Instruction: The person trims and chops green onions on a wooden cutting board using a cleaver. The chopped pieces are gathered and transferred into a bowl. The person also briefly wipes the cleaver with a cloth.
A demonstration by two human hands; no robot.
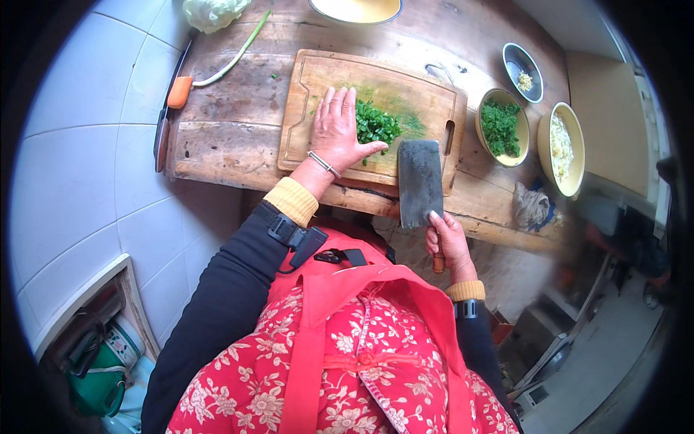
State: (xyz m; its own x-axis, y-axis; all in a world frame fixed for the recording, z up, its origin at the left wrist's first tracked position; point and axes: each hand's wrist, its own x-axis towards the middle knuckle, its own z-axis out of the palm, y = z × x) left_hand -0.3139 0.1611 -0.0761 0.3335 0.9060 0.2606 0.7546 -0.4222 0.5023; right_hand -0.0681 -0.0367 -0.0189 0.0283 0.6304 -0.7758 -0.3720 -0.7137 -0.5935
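Note:
A pile of chopped green onion (374, 122) lies on the wooden cutting board (320, 70), with finer green bits spread to its right. Against the pile's left side rests my left hand (339, 127), fingers pointing away from me and thumb stretched out to the right below the pile. It grips nothing. In my right hand (450, 238) is the wooden handle of a cleaver (421, 182). Its broad dark blade points away from me, over the board's near right edge, to the right of my left thumb.
Right of the board stand a bowl of chopped leafy greens (500, 127), a bowl of pale shreds (561, 149) and a small dish of minced pieces (524, 81). A crumpled cloth (531, 206) lies nearer. Leftward are a carrot piece (179, 92), a green onion stalk (233, 59) and a cabbage (214, 13).

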